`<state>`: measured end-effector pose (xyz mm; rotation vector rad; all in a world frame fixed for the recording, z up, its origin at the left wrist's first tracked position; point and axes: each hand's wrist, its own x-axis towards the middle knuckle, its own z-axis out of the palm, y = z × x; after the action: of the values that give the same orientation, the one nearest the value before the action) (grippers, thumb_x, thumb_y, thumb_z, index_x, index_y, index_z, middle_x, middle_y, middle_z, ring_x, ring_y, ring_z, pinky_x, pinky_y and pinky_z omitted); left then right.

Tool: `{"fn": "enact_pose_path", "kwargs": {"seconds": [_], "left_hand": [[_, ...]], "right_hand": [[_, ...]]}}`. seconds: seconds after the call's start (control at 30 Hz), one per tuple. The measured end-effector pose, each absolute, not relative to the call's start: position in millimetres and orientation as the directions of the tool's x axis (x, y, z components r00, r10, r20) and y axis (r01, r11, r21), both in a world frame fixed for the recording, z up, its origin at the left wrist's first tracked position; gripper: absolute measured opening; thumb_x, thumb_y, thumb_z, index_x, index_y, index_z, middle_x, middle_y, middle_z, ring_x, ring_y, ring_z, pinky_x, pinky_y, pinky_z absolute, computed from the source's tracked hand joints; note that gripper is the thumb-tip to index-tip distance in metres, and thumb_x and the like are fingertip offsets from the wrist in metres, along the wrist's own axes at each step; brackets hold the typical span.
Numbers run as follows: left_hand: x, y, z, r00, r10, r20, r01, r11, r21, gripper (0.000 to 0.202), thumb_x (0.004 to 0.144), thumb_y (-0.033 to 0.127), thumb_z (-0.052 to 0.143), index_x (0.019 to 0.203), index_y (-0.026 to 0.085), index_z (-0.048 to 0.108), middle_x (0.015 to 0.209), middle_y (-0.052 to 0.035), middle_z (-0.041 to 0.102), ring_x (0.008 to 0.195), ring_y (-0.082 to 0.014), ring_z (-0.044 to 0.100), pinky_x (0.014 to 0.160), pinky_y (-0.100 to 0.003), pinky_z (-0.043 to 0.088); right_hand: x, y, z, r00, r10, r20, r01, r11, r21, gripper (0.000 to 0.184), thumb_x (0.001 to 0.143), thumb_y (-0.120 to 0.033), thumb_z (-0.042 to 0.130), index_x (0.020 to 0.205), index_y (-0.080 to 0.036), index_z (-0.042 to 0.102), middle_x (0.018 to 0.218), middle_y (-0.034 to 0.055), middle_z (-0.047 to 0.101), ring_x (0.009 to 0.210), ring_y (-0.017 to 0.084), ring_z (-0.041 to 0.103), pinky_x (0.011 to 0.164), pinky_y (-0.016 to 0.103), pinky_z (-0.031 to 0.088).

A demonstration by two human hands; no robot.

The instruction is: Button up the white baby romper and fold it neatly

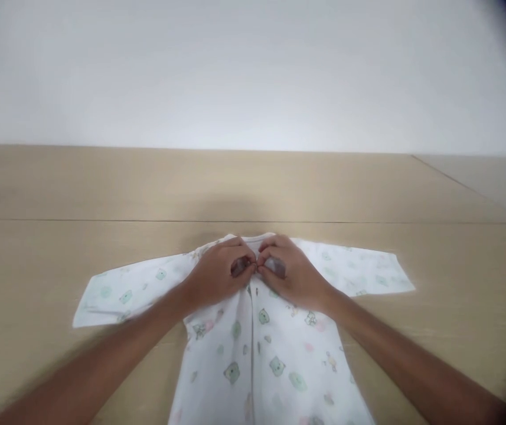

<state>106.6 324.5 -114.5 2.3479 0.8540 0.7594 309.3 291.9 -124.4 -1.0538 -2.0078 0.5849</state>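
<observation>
The left hand (pixel 219 268) is pinching the front of a little white baby suit (pixel 261 342), right up by the neck. The right hand (pixel 290 271) is pinching the cloth just beside it. The thumbs and fingertips of both hands are meeting in the middle, touching each other, so both hands are closed tight on the cloth.

The baby suit is lying flat on a tan wooden table (pixel 58 195), near the person. It is showing small green bears and pink shapes. Its two sleeves are sticking out, one to the left (pixel 124 292) and one to the right (pixel 368 271). A line is running down the middle of its front, from the hands toward the near edge.

A plain white wall (pixel 253 71) is standing at the far side of the table.
</observation>
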Motion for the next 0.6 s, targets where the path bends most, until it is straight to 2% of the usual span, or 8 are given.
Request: {"fn": "enact_pose_path", "kwargs": {"seconds": [0.3, 0.43, 0.5, 0.6], "left_hand": [[104.2, 321.1, -113.5, 0.687, 0.633, 0.357, 0.35, -0.718, 0.601, 0.009, 0.089, 0.013, 0.056, 0.097, 0.017, 0.056, 0.087, 0.0033, 0.049, 0.073, -0.0118, 0.046, 0.067, -0.026, 0.036], [99.5, 314.7, -110.2, 0.757, 0.562, 0.333, 0.321, -0.764, 0.559, 0.006, 0.089, 0.014, 0.05, 0.087, 0.015, 0.055, 0.083, 0.0002, 0.05, 0.078, -0.0164, 0.046, 0.073, -0.031, 0.036], [96.9, 311.8, -108.1, 0.778, 0.544, 0.313, 0.321, -0.774, 0.546, 0.005, 0.084, 0.012, 0.052, 0.086, 0.015, 0.056, 0.083, 0.0, 0.051, 0.083, -0.0184, 0.047, 0.079, -0.034, 0.036], [94.4, 308.6, -104.6, 0.76, 0.575, 0.302, 0.365, -0.763, 0.534, 0.018, 0.072, 0.014, 0.063, 0.087, 0.016, 0.054, 0.087, -0.0001, 0.051, 0.086, -0.02, 0.048, 0.082, -0.036, 0.036]], "right_hand": [[313.0, 291.5, -125.1, -0.403, 0.805, 0.435, 0.522, 0.593, -0.613, 0.011, 0.082, -0.005, 0.061, 0.085, -0.015, 0.06, 0.097, 0.0028, 0.054, 0.096, 0.019, 0.049, 0.085, 0.034, 0.04], [313.9, 295.0, -128.2, -0.366, 0.775, 0.515, 0.515, 0.63, -0.582, 0.004, 0.087, -0.012, 0.057, 0.084, -0.014, 0.059, 0.094, 0.0028, 0.054, 0.088, 0.017, 0.051, 0.077, 0.031, 0.042], [313.7, 294.7, -127.2, -0.322, 0.751, 0.577, 0.501, 0.652, -0.569, 0.006, 0.09, -0.014, 0.055, 0.084, -0.014, 0.057, 0.09, 0.003, 0.053, 0.083, 0.016, 0.051, 0.073, 0.03, 0.041], [313.4, 291.0, -122.6, -0.312, 0.7, 0.642, 0.474, 0.7, -0.533, 0.011, 0.092, -0.016, 0.054, 0.082, -0.014, 0.055, 0.078, 0.0008, 0.051, 0.071, 0.013, 0.047, 0.065, 0.027, 0.037]]}}
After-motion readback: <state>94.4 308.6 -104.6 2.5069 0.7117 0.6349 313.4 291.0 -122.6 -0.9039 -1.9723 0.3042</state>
